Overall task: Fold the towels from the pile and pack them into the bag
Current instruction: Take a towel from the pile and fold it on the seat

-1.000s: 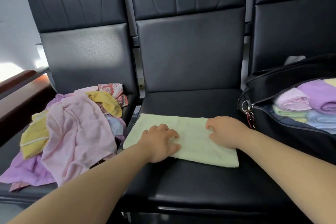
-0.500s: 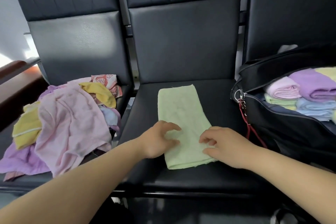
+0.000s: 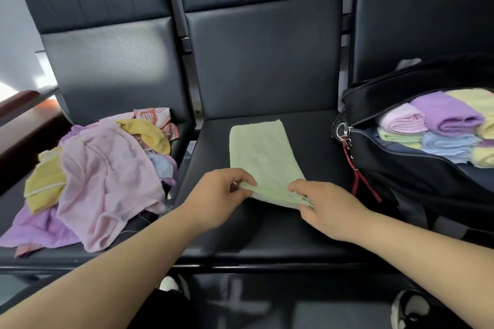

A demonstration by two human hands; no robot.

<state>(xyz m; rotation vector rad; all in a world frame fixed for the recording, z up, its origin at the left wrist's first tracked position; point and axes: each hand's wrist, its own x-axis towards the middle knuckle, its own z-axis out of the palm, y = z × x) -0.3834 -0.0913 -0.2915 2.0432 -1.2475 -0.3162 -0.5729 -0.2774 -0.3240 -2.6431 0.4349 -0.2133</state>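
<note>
I pinch the near corners of the green towel (image 3: 260,152) on the middle seat (image 3: 316,157) with my left hand (image 3: 217,199) and right hand (image 3: 329,211), so I think I fold it toward the seat's back edge next.

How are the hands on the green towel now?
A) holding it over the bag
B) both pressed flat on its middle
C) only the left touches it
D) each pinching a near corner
D: the left hand and right hand each pinch a near corner of the green towel.
</note>
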